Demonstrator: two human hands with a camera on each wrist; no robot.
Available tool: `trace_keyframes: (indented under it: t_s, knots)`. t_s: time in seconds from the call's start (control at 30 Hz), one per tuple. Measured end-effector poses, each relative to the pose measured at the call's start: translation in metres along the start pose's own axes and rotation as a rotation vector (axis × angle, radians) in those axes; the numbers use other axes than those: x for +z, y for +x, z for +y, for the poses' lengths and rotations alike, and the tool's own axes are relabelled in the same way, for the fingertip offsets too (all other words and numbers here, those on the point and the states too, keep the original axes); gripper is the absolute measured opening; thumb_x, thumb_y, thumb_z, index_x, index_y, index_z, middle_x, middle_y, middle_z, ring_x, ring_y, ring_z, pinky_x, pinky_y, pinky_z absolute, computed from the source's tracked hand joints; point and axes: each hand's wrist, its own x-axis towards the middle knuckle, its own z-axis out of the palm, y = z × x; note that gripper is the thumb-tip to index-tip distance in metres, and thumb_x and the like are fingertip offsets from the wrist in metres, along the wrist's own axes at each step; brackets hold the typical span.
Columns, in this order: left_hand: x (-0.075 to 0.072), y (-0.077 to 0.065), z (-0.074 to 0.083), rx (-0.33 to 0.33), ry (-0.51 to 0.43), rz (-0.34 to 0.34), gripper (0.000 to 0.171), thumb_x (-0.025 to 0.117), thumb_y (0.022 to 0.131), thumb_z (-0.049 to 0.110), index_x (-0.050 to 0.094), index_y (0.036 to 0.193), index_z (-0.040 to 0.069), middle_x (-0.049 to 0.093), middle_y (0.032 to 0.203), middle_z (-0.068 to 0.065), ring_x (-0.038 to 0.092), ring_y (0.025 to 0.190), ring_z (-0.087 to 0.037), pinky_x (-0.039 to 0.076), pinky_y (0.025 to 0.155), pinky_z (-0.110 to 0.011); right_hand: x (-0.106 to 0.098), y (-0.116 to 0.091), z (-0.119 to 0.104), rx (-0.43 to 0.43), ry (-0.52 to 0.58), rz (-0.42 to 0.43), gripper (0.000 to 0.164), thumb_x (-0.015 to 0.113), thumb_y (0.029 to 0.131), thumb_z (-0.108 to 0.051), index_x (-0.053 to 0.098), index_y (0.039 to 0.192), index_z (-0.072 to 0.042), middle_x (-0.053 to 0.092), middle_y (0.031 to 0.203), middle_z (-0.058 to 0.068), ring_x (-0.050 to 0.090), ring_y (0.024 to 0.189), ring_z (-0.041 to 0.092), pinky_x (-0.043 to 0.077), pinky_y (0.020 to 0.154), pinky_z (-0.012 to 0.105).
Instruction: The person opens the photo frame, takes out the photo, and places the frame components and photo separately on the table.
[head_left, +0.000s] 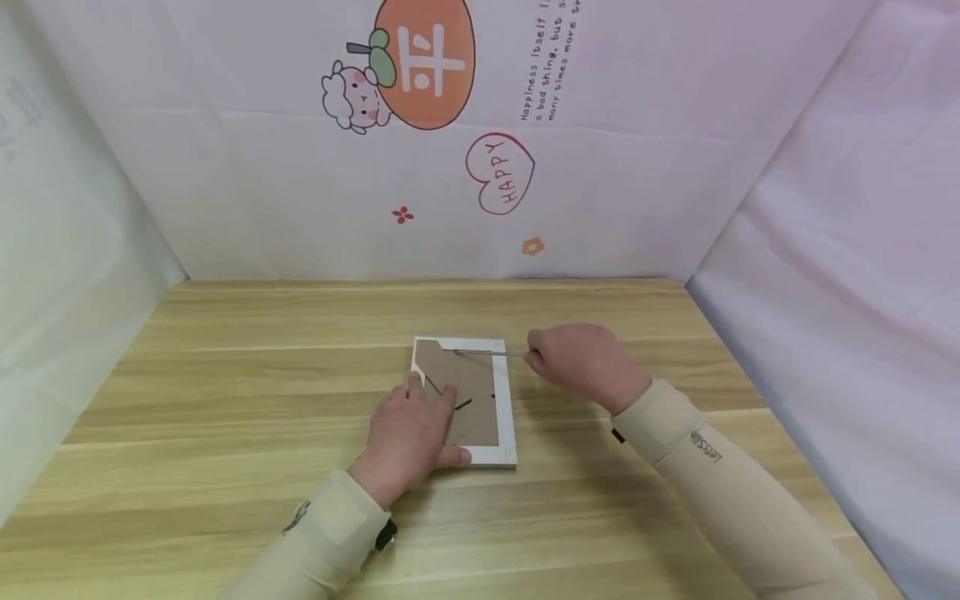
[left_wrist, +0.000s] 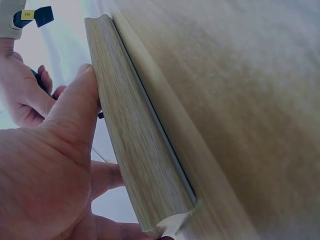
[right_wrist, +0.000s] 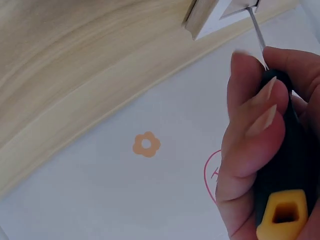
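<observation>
A picture frame [head_left: 506, 417] lies back side up on the wooden table, with white edges around a brown backing board [head_left: 472, 429]. Short dark marks or tabs show on the board. My left hand [head_left: 407, 429] rests spread on the frame's near left part, fingers extended over the backing and left edge. Its thumb [left_wrist: 75, 102] lies along the wood-grained side rail [left_wrist: 135, 135]. My right hand [head_left: 581, 360] grips a screwdriver [right_wrist: 290, 165] by its black and yellow handle. The thin metal shaft [head_left: 491, 353] reaches across the frame's far part, its tip at the backing's far left.
The wood-grain table [head_left: 262, 392] extends around the frame on all sides. White printed cloth [head_left: 300, 208] hangs behind the table's far edge, and more cloth [head_left: 847, 275] hangs along both sides. Both forearms wear light sleeves [head_left: 735, 483] with wrist straps.
</observation>
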Motion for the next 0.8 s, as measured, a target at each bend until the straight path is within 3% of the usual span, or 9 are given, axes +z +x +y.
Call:
trace_keyframes:
  t_s: [0.1,0.27,0.4,0.57,0.8]
  knots:
    - [0.001,0.000,0.000,0.000,-0.006,0.003,0.098,0.062,0.071,0.077,0.047,0.146,0.015,0.043,0.137,-0.040,0.052,0.114,-0.049,0.048,0.091,-0.053,-0.001,0.001,0.000,-0.002,-0.017,0.033,0.026,0.054,0.094,-0.028,0.051,0.070,-0.019,0.039,0.052,-0.007,0.033,0.047,0.010,0.030,0.041,0.031]
    - [0.001,0.000,0.000,-0.003,-0.019,0.010,0.098,0.063,0.071,0.076,0.048,0.146,0.015,0.043,0.137,-0.040,0.051,0.116,-0.050,0.048,0.092,-0.053,-0.007,0.006,-0.003,-0.021,-0.099,0.118,0.037,0.061,0.092,-0.027,0.042,0.061,-0.018,0.025,0.050,-0.007,0.019,0.048,0.011,0.019,0.041,0.030]
    - [0.001,0.000,-0.001,-0.005,-0.037,0.017,0.098,0.064,0.070,0.076,0.048,0.146,0.015,0.043,0.137,-0.041,0.051,0.115,-0.050,0.047,0.092,-0.054,-0.013,0.017,-0.003,-0.001,-0.138,0.092,0.039,0.063,0.091,-0.031,0.043,0.059,-0.019,0.026,0.050,-0.007,0.019,0.047,0.011,0.016,0.041,0.030]
    - [0.001,0.000,-0.002,-0.003,-0.050,0.025,0.097,0.066,0.070,0.074,0.049,0.145,0.014,0.043,0.137,-0.041,0.051,0.114,-0.050,0.048,0.092,-0.054,-0.021,0.032,0.000,0.006,-0.100,0.025,0.041,0.063,0.089,-0.033,0.042,0.057,-0.019,0.028,0.050,-0.008,0.022,0.049,0.010,0.016,0.043,0.029]
    - [0.002,0.001,-0.004,0.006,-0.054,0.055,0.098,0.068,0.068,0.074,0.051,0.143,0.013,0.045,0.134,-0.041,0.054,0.110,-0.049,0.049,0.087,-0.053,-0.035,0.056,0.008,0.008,-0.093,-0.120,0.043,0.064,0.087,-0.041,0.042,0.056,-0.020,0.028,0.055,-0.009,0.025,0.053,0.010,0.018,0.048,0.030]
